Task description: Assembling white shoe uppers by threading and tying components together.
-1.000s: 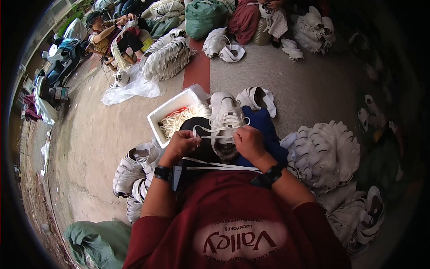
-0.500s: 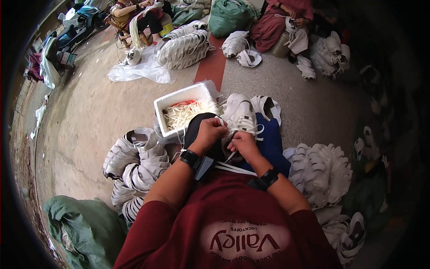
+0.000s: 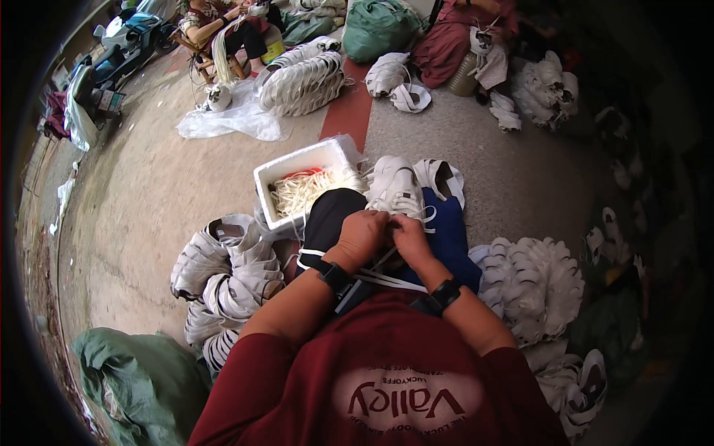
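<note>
A white sneaker [image 3: 394, 182] rests on my lap, toe pointing away from me, with white shoelace showing across its front. My left hand [image 3: 363, 236] is closed in a pinch at the shoe's lacing. Right beside it, fingertips almost touching, my right hand [image 3: 409, 239] pinches too. White shoelace [image 3: 387, 257] trails below the hands toward me; the exact grip points are hidden by the fingers. Another white shoe upper [image 3: 445, 181] lies just right of the sneaker, on blue cloth [image 3: 445, 223].
A white foam box [image 3: 279, 172] of loose laces stands ahead on the left. Nested white shoe uppers are piled at left [image 3: 230, 267] and right [image 3: 532, 286]. A green sack [image 3: 137, 379] sits near left. Two people work farther off, near a parked scooter [image 3: 126, 44].
My left hand has moved right and slightly nearer me, meeting my right hand at the lacing. The right hand has risen a little, its fingers now close to the left ones.
</note>
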Tool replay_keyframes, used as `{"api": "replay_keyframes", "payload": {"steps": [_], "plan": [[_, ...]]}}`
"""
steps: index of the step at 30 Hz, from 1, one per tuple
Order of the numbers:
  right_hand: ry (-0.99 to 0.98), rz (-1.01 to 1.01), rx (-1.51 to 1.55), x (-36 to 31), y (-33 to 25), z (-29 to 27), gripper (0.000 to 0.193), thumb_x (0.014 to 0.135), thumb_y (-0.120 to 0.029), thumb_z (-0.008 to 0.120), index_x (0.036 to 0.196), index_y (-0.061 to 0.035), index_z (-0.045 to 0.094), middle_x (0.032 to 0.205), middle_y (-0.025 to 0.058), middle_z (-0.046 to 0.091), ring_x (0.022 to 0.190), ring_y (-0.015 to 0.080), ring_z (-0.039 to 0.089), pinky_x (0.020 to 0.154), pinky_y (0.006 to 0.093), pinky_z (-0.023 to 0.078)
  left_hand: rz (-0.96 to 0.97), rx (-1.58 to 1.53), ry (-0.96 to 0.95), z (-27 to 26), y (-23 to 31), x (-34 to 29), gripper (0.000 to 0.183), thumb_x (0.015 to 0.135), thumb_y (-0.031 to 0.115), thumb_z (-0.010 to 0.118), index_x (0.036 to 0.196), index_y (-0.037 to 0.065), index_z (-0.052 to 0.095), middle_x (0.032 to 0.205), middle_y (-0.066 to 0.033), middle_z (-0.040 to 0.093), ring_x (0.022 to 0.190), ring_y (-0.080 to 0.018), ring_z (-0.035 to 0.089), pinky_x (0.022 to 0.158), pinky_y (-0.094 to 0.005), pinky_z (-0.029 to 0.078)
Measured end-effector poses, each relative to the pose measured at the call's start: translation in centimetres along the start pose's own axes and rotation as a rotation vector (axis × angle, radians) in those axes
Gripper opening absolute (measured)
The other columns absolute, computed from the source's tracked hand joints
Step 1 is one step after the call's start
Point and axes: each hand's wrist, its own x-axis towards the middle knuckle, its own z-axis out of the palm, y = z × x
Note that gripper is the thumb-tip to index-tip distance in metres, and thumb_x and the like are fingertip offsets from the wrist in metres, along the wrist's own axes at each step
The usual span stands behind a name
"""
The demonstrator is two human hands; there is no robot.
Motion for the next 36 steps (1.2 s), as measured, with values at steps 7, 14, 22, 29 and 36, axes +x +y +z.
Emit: {"api": "replay_keyframes", "payload": {"steps": [7, 14, 22, 29, 36], "plan": [[-0.055, 0.095, -0.384, 1.2, -0.6, 0.2, 0.01, 0.076, -0.006, 0.052, 0.075, 0.0006, 0.059, 0.066, 0.0185, 0.06, 0.065, 0.0317, 0.062, 0.058, 0.0386, 0.047, 0.005, -0.107, 0.023, -0.3, -0.7, -1.0, 0.01, 0.071, 0.009, 0.061, 0.079, 0.005, 0.057, 0.075, -0.0131, 0.059, 0.073, -0.0321, 0.059, 0.065, -0.0395, 0.049], [-0.563, -0.223, -0.616, -3.4, -1.9, -3.0, 0.007, 0.074, -0.01, 0.056, 0.077, -0.0035, 0.059, 0.067, 0.0191, 0.057, 0.072, 0.0357, 0.058, 0.064, 0.0423, 0.047, -0.325, -0.323, -0.051, -1.1, -1.4, -1.1, 0.044, 0.066, 0.016, 0.067, 0.105, 0.0, 0.055, 0.081, -0.0159, 0.065, 0.077, -0.033, 0.063, 0.071, -0.0383, 0.05], [-0.437, -0.572, -1.004, -4.9, -0.8, -2.2, 0.02, 0.067, -0.014, 0.067, 0.083, -0.0043, 0.059, 0.083, 0.0158, 0.054, 0.074, 0.0325, 0.059, 0.061, 0.0407, 0.05, -0.372, -0.362, -0.064, -0.7, -1.6, -1.2, 0.046, 0.067, 0.02, 0.07, 0.105, 0.0, 0.054, 0.08, -0.0146, 0.065, 0.076, -0.0305, 0.064, 0.07, -0.0369, 0.05], [-0.132, -0.472, -0.779, -5.0, -3.2, -4.0, 0.026, 0.06, -0.01, 0.072, 0.079, -0.0038, 0.057, 0.081, 0.0098, 0.057, 0.078, 0.0314, 0.056, 0.069, 0.0413, 0.045, -0.486, -0.834, 0.112, -0.3, -3.1, -2.3, 0.012, 0.08, 0.012, 0.063, 0.083, 0.001, 0.059, 0.075, -0.0133, 0.063, 0.067, -0.0276, 0.061, 0.062, -0.0297, 0.048], [0.243, -0.184, 0.624, -4.7, -4.3, -10.8, 0.042, 0.072, 0.011, 0.063, 0.112, -0.0009, 0.056, 0.103, 0.0047, 0.061, 0.092, 0.0145, 0.058, 0.083, 0.0279, 0.047, 0.451, -0.118, -0.308, 1.0, 0.2, -1.6, 0.017, 0.071, 0.017, 0.065, 0.079, 0.004, 0.056, 0.078, -0.0085, 0.056, 0.083, -0.0271, 0.055, 0.069, -0.0352, 0.048]]}}
